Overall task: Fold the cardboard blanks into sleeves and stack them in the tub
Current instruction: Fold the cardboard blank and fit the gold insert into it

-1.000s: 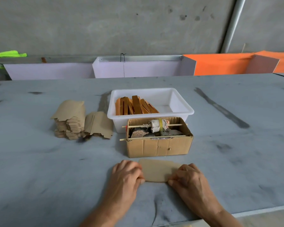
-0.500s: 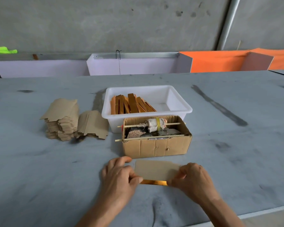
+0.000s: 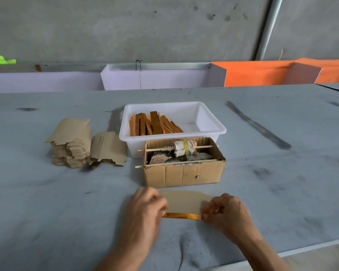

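Head view: a blank (image 3: 184, 201) is held at both ends, just in front of a box (image 3: 184, 174), on the table (image 3: 47, 212). The left end is pinched by the curled fingers of the left hand (image 3: 145, 210); the right end is pinched between thumb and fingers of the right hand (image 3: 226, 211). Both hands are clamped on the blank and kept apart by its length. An orange strip is seen along the near edge, so a first fold is judged to be under way.

Risks, as judged: a skewed crease may be formed if one end is turned ahead of the other; the thin card may be buckled by too tight a pinch; the far edge may be caught on the box, which lies near it.

Beyond the box a white tub (image 3: 211, 122) is seen, with orange sleeves (image 3: 155, 125) leaned in its left half. A stack (image 3: 72, 145) of unfolded blanks lies left of the tub.
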Action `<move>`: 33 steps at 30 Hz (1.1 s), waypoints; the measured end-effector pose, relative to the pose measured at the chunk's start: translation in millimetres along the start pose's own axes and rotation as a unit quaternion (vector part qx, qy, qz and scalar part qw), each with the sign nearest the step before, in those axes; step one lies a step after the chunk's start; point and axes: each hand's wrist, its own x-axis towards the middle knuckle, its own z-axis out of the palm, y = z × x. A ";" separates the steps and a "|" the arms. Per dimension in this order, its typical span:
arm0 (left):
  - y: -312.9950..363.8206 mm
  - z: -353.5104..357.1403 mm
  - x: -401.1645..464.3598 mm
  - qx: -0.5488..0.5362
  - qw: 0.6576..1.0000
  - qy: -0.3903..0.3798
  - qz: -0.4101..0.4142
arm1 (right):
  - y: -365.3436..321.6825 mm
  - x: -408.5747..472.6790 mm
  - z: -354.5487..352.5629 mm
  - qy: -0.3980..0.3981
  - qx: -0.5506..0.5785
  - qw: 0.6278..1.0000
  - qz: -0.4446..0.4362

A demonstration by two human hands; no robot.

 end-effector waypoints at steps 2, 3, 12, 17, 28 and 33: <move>9.8 -3.1 -2.8 0.026 0.992 -0.015 0.123 | -0.2 -1.0 1.1 0.013 0.005 1.000 -0.005; 11.5 -3.3 -4.2 0.037 0.987 -0.025 0.152 | -0.5 -2.8 1.9 0.019 0.005 1.000 -0.007; 12.3 -2.0 -7.1 0.053 0.985 -0.066 0.151 | -15.0 -26.9 19.8 0.154 -0.123 0.945 -0.260; 10.7 -3.2 -6.6 0.010 0.985 -0.113 0.129 | -15.2 -30.9 29.5 0.125 -0.173 0.935 -0.284; -4.2 -2.0 -15.8 -0.050 0.995 -0.085 0.023 | -1.4 -10.7 9.5 0.122 -0.065 0.983 -0.119; 3.3 -7.5 -19.9 -0.083 0.993 -0.071 0.037 | -9.9 9.0 1.6 0.037 -0.152 0.985 -0.066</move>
